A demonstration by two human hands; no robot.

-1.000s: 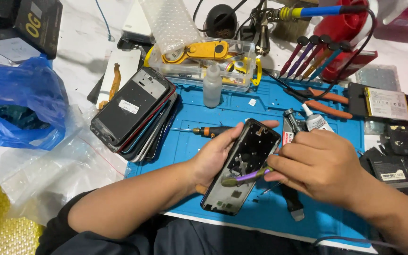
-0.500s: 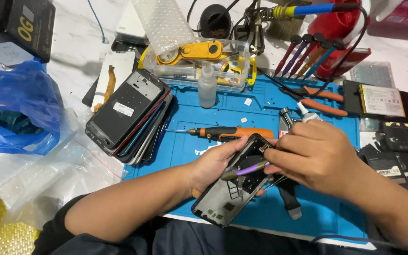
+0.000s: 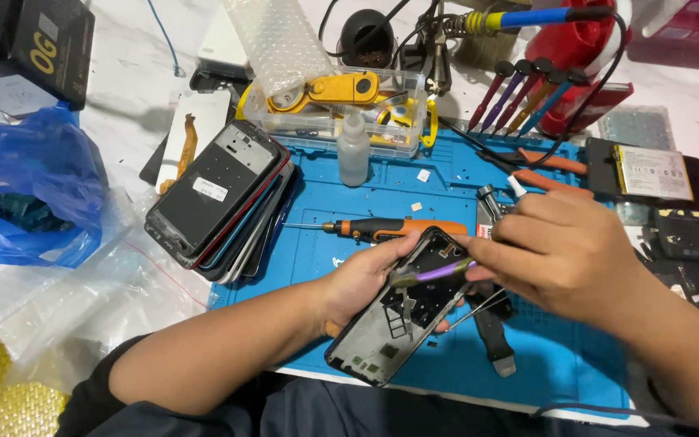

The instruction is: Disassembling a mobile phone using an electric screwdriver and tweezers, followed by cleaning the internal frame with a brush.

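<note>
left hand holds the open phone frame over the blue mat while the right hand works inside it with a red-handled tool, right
Not quite: the tool in the right hand has a purple handle, not red, as the head view shows. The rest holds: the left hand holds the open phone frame over the blue mat.

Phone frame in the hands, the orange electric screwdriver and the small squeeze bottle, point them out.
phone frame (image 3: 382, 344), head view, lower inner back.
orange electric screwdriver (image 3: 414, 228), head view, orange body.
small squeeze bottle (image 3: 354, 154), head view, clear body.
</note>
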